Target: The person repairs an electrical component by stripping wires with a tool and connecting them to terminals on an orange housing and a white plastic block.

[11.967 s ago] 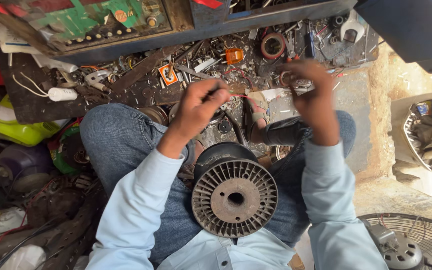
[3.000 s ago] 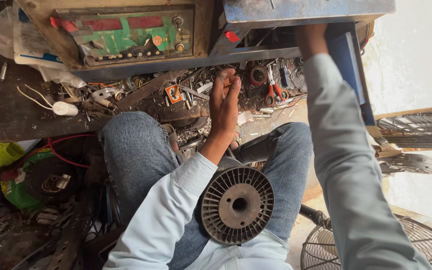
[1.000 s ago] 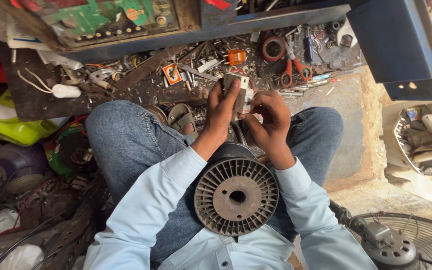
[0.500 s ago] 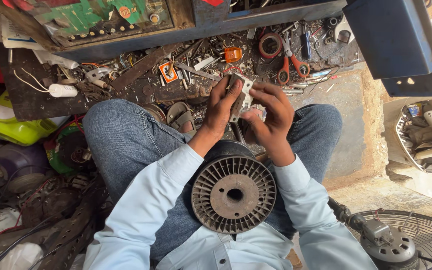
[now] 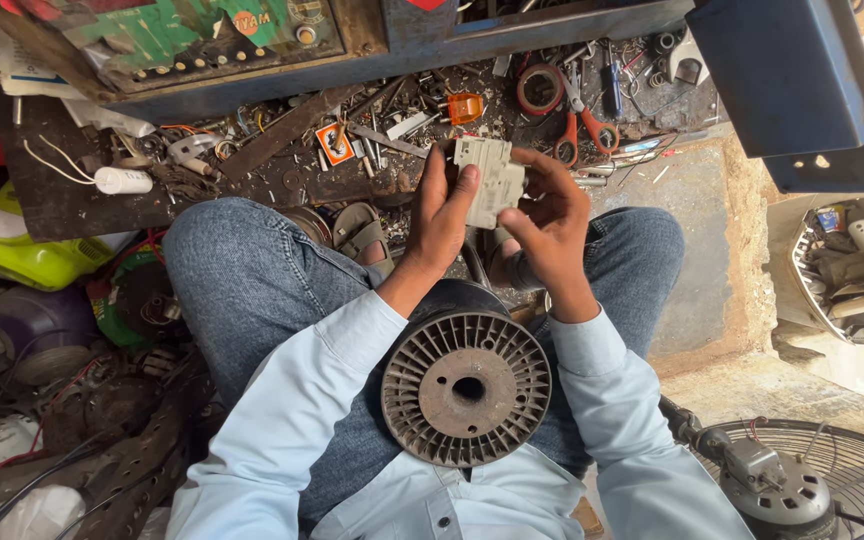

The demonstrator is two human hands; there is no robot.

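Grey ribbed wire spool (image 5: 466, 385) on lap, between denim knees. Above it, left hand (image 5: 442, 215) and right hand (image 5: 549, 220) close together — both clamped on small white switch block (image 5: 488, 180). Beyond: orange-handled scissors (image 5: 582, 125), tape roll (image 5: 540, 90) among bench clutter.

Cluttered workbench (image 5: 42, 205), blue metal cabinet (image 5: 792, 80), sunlit concrete floor (image 5: 712, 250).

Spool (image 5: 467, 387) on lap, below hands (image 5: 497, 215)
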